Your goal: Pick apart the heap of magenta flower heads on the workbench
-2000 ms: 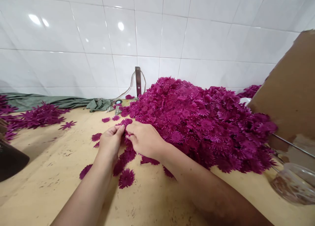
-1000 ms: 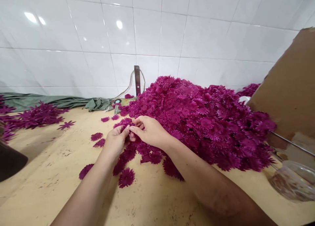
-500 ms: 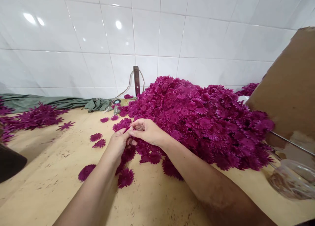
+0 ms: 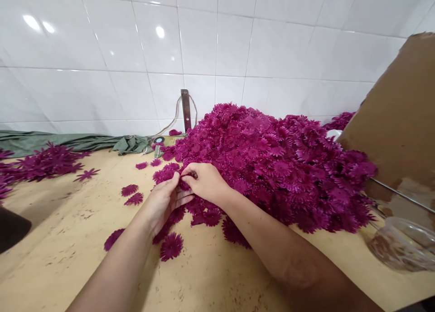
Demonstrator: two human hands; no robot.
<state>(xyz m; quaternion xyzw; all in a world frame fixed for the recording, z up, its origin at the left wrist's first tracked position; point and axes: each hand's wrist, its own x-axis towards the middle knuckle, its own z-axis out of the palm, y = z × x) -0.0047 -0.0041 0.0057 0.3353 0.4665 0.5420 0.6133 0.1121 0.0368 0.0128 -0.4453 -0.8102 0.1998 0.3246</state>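
Note:
My left hand (image 4: 165, 202) is cupped, thumb raised and fingers extended under a magenta artificial flower (image 4: 184, 185). From the other side my right hand (image 4: 205, 180) pinches the same flower between thumb and bent index finger, and both hands partly cover it. The fingertips of the two hands meet around the flower, just above the tabletop. Behind and to the right rises a large pile of magenta flower heads (image 4: 265, 162). A single flower head (image 4: 171, 246) lies on the wood below my left hand.
Loose petal layers (image 4: 54, 162) lie in a heap at the left, near a green cloth (image 4: 78, 142) along the tiled wall (image 4: 146, 40). A cardboard sheet (image 4: 397, 117) leans at the right, with a clear plastic tub (image 4: 403, 246) in front. A dark object (image 4: 13, 230) stands at the left edge.
My left hand has opened slightly, its fingers now straighter beneath the flower and its thumb more upright. The right hand stays at nearly the same spot. The whole view has shifted slightly.

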